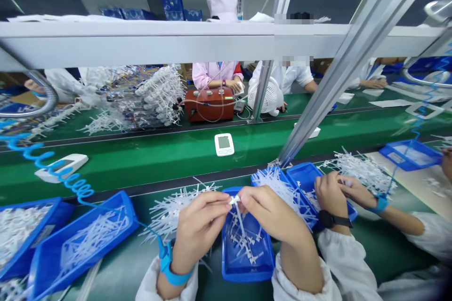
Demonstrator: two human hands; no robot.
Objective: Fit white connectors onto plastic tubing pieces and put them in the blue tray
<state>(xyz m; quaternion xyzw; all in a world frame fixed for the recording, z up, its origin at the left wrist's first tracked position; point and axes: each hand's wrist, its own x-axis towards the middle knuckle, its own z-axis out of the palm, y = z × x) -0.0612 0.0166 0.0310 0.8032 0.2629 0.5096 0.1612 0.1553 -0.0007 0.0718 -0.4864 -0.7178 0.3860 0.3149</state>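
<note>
Above a blue tray (247, 270), my left hand (202, 223) and my right hand (270, 210) meet, fingertips pinching a small white plastic fitting (234, 200). A thin translucent tube (241, 223) hangs down from the fitting. Both hands are closed on the fitting from opposite sides. Inside the tray lie several small white fittings with short tubes (243, 242). A blue wrist strap (173, 265) with a coiled cord is on my left wrist. Left of the tray, a loose pile of white tubes (173, 211) lies on the green bench.
To the left stand blue trays of thin tubes (95, 233) and white parts (21, 230). At right, a co-worker's hands (335, 193) work over another blue tray (305, 174). A white monitor (224, 145) lies on the green belt (169, 150). A metal post (328, 70) slants across the right.
</note>
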